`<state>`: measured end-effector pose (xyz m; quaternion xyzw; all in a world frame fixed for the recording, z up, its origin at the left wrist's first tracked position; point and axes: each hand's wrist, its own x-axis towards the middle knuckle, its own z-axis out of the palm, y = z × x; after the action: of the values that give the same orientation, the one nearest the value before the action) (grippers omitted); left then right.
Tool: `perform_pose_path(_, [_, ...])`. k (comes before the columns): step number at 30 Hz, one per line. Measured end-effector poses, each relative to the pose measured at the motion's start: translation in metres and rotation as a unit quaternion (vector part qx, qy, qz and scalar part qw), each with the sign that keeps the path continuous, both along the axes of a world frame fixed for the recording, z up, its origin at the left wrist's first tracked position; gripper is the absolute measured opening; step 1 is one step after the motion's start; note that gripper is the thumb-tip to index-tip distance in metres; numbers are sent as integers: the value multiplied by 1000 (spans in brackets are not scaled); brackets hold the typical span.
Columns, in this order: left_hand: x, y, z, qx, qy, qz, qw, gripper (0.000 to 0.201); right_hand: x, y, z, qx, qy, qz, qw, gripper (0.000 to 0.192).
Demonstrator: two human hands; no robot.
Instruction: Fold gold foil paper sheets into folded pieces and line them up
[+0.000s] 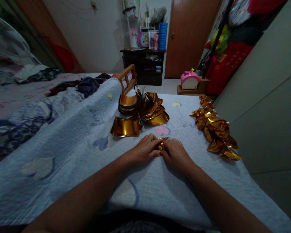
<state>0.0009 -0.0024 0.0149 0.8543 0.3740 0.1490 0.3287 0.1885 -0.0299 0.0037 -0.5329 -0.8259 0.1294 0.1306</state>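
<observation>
Both hands meet at the centre of the frame, a little below the middle, resting on a pale blue quilt (70, 136) that covers the bed. The left hand (144, 149) and the right hand (176, 152) press together around a small piece of gold foil paper (160, 145); the fingers of each are curled in and pinching it, so only a narrow strip and one pointed corner of the foil show between them. The piece lies low against the quilt, and how it is folded is mostly hidden by the fingers.

Just above the hands, a curved stack of gold sheets (126, 126) stands on the quilt, and behind it, toward the upper centre, a bigger loose heap of gold sheets (145, 107) fans out. At the right of the frame, a row of folded gold pieces (214, 127) runs along the edge of the bed, well apart from the hands.

A wooden chair back (128, 77) rises behind the heap. Crumpled bedclothes (34, 106) lie at the left. At the top centre stands a dark cabinet (143, 64) with small items on it, a brown door (190, 35) beside it, and a pink toy (189, 80) on the floor to the right.
</observation>
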Motion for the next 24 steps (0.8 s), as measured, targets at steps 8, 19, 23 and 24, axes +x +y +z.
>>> perform_pose_path(8, [0, 2, -6, 6, -11, 15, 1000, 40, -2, -1, 0, 0, -1, -9, 1000, 12])
perform_pose_path(19, [2, -4, -8, 8, -48, 81, 995, 29, -3, -2, 3, -10, -21, -18, 1000, 12])
perform_pose_path(23, [2, -2, -9, 16, -19, 17, 1000, 11, -2, -2, 3, -11, -14, -23, 1000, 8])
perform_pose_path(24, [2, -2, -9, 22, -16, 8, 1000, 11, -2, -2, 3, -11, -14, -23, 1000, 8])
